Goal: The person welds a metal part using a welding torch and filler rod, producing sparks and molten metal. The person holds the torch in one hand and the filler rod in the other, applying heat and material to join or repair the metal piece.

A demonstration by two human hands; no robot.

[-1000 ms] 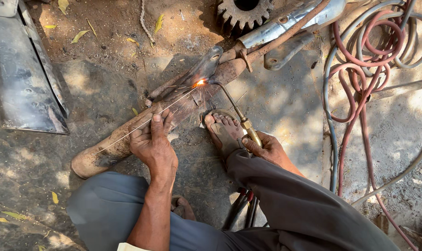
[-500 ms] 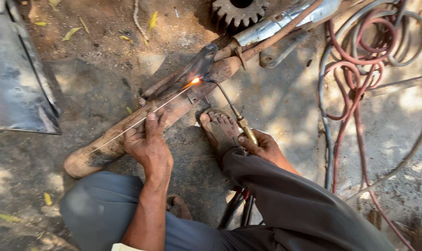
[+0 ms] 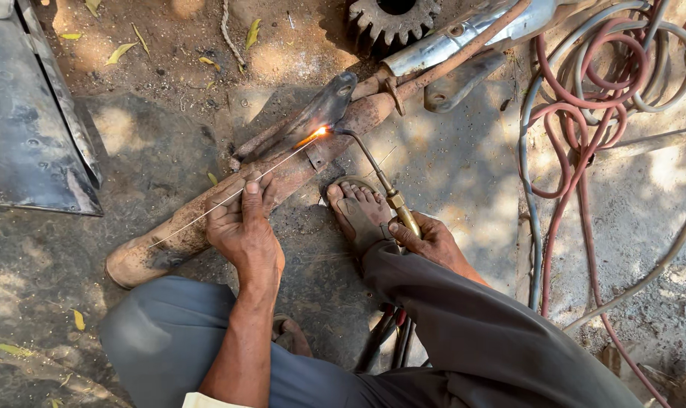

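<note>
Bare, dusty ground point(image 3: 464, 174) in patchy sunlight serves as the work floor, strewn with dry leaves. A rusty pipe point(image 3: 229, 204) lies slanted across it, a small orange flame point(image 3: 318, 134) burning where a dark metal piece point(image 3: 312, 113) meets it. The left hand point(image 3: 244, 227) rests on the pipe, its grip closed on a thin filler wire point(image 3: 229, 198) that points at the flame. The right hand point(image 3: 432, 240) is clamped around a brass torch point(image 3: 392, 196), whose bent tip reaches the glow. A sandalled foot point(image 3: 358, 211) sits between the hands. Coiled red and grey hoses point(image 3: 585, 113) lie to the right, a gear wheel point(image 3: 392, 19) beyond, and what seems to be a metal sheet point(image 3: 25, 136) at the left.
</note>
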